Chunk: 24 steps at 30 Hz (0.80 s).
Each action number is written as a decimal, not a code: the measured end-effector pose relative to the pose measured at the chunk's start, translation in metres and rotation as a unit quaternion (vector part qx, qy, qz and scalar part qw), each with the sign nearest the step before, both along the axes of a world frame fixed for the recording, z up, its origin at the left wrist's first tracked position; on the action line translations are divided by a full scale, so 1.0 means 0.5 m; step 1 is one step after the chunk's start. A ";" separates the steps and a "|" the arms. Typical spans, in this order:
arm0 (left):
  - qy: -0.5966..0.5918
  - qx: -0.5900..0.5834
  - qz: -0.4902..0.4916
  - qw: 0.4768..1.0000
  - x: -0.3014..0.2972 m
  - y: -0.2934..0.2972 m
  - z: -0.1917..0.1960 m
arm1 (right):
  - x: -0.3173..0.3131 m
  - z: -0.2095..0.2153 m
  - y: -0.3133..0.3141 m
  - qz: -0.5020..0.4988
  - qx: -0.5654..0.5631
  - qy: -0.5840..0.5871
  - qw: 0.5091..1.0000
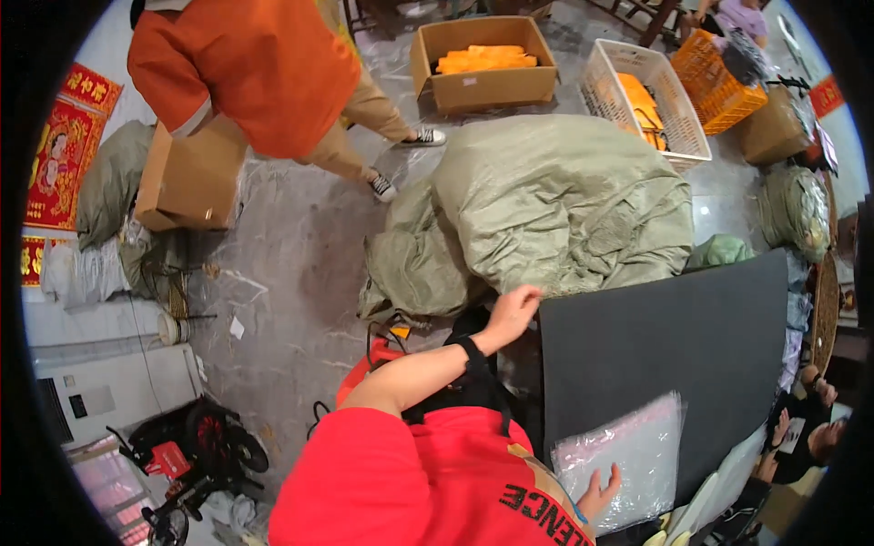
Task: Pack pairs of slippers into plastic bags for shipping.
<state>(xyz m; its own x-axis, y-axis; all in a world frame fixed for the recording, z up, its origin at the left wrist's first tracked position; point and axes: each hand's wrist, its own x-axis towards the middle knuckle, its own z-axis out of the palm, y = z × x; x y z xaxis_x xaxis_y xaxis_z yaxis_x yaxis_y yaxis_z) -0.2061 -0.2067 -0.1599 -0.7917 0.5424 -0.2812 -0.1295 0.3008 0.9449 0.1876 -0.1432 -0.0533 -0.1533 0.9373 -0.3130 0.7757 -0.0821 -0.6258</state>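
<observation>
My left hand [513,310], with a black band at the wrist, reaches out to a big grey-green woven sack [555,196]. Its fingers curl against the sack's fabric at the corner of a black tabletop [674,328]; whether they grip it is unclear. My right hand [598,492] lies flat with fingers spread on a stack of clear plastic bags [637,446] on the near part of that tabletop. My red shirt fills the lower middle of the view.
A person in an orange top [255,68] carries a cardboard box [187,182] at the upper left. Beyond the sack stand an open carton of orange items [482,86], a white crate [646,100] and an orange crate [719,86]. Other people's hands [806,409] are at the right.
</observation>
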 end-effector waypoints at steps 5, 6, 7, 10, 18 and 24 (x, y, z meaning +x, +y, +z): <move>-0.087 -0.169 0.072 0.979 -0.028 -0.244 -0.217 | -0.256 0.005 -0.008 0.096 -0.074 -0.007 0.993; -0.103 -0.211 0.085 0.968 -0.022 -0.295 -0.248 | -0.290 -0.003 -0.005 0.125 -0.094 0.004 0.988; -0.129 -0.235 0.109 0.957 -0.013 -0.343 -0.283 | -0.314 -0.012 -0.004 0.153 -0.115 0.015 0.981; -0.177 -0.326 0.146 0.917 0.026 -0.459 -0.374 | -0.375 -0.055 0.006 0.311 -0.057 -0.046 0.948; -0.168 -0.449 0.191 0.857 0.028 -0.560 -0.624 | -0.422 -0.127 -0.051 0.464 0.141 -0.275 0.830; -0.292 -0.510 0.341 0.734 -0.066 -0.532 -0.826 | -0.329 -0.191 -0.047 0.475 0.222 -0.375 0.764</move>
